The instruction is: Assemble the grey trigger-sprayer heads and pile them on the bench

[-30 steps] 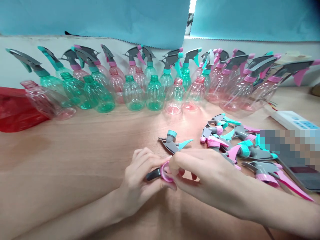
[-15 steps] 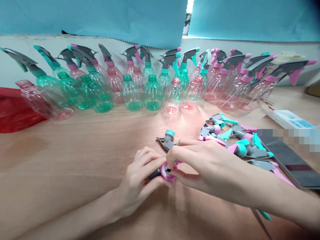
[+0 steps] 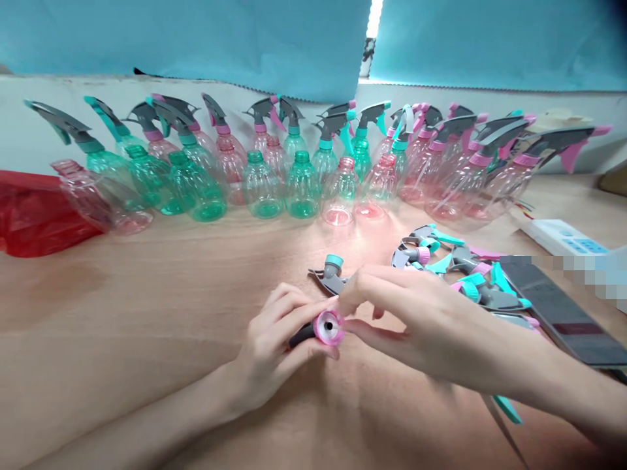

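At the near edge of the bench (image 3: 161,307), the left hand's (image 3: 274,346) fingers were clamped on a pink-collared spray head (image 3: 330,328), its open collar facing up, the right hand's (image 3: 406,320) thumb and forefinger were apart beside it, and spray bottles (image 3: 302,186) lined the far edge.

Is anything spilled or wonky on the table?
I can't see any spills or breaks. The pink bottle at the far left, beside the red bag, looks tilted, but maybe the camera bends things near the edges. One teal-collared sprayer head lies apart from the pile of sprayer heads, near the hands.
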A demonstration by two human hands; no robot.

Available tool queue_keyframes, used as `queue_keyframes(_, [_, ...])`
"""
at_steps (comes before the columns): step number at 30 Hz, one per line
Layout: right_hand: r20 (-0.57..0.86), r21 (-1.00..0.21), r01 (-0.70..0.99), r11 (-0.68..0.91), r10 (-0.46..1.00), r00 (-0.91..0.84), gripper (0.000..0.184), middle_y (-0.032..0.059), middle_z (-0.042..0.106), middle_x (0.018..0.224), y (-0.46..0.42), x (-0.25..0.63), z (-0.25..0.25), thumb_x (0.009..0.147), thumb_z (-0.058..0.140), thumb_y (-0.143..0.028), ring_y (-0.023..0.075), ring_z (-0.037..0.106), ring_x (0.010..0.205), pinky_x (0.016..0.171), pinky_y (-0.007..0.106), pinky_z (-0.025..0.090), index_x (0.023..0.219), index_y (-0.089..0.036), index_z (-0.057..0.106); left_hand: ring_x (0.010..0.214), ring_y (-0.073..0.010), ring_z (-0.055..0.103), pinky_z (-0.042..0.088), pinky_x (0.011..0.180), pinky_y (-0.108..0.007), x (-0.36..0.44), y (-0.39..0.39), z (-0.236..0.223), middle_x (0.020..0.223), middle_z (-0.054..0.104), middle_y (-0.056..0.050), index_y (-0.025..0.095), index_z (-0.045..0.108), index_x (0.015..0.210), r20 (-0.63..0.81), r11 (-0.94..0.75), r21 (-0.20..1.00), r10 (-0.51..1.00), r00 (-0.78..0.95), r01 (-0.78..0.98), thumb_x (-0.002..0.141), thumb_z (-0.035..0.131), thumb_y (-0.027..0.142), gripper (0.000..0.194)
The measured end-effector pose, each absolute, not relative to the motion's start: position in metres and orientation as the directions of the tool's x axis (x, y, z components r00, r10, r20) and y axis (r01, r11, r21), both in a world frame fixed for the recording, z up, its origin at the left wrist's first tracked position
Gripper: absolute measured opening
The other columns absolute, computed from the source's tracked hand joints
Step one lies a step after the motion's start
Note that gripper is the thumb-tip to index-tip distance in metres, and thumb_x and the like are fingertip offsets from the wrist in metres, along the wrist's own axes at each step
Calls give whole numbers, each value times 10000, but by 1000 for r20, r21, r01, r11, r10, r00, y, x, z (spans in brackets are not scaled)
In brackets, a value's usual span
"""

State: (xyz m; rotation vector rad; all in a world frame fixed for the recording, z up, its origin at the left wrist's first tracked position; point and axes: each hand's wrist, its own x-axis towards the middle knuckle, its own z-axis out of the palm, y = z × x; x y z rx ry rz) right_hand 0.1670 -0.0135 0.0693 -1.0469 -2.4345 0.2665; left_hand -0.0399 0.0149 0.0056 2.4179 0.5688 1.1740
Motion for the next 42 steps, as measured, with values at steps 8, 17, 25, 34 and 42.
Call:
queue_keyframes(8, [473,-367,695,618,768,-433,144,-23,643,876,-8,187,91,815,612,-196,90,594,664,519,198,431,936,-209,535,780,-162,477,453,693,-296,-39,14,6,830,602,-45,145,574,1182,641,-833,515,529,555,200,817,642,322,412])
queue_keyframes(17, [408,-395,741,543,826,-388,172,1,653,907,-2,195,90,817,612,-256,122,616,667,537,245,485,964,-225,529,790,-164,474,443,702,-304,-39,14,5,852,588,-46,141,564,1188,642,-822,540,542,542,182,820,637,317,414])
queue_keyframes(25, [311,-391,741,546,836,-452,204,-22,636,888,-2,191,81,825,611,-280,127,605,726,576,239,440,1012,-245,537,813,-169,476,438,713,-302,-41,15,3,871,587,-55,139,569,1187,603,-795,569,577,551,211,825,625,334,415])
queue_keyframes(34, [147,-458,668,586,791,-593,184,-14,621,957,-3,179,80,849,591,-334,126,576,835,655,238,422,985,-219,546,824,-169,484,424,717,-302,-44,17,0,903,597,-44,187,553,1185,580,-781,586,591,561,216,831,625,331,389])
queue_keyframes(42, [127,-460,634,622,753,-646,311,40,599,1094,0,179,77,839,602,-328,174,568,967,759,295,457,1126,-220,546,790,-156,512,438,672,-278,-43,17,-2,881,584,-27,218,521,1161,556,-717,663,663,501,214,822,642,354,386])
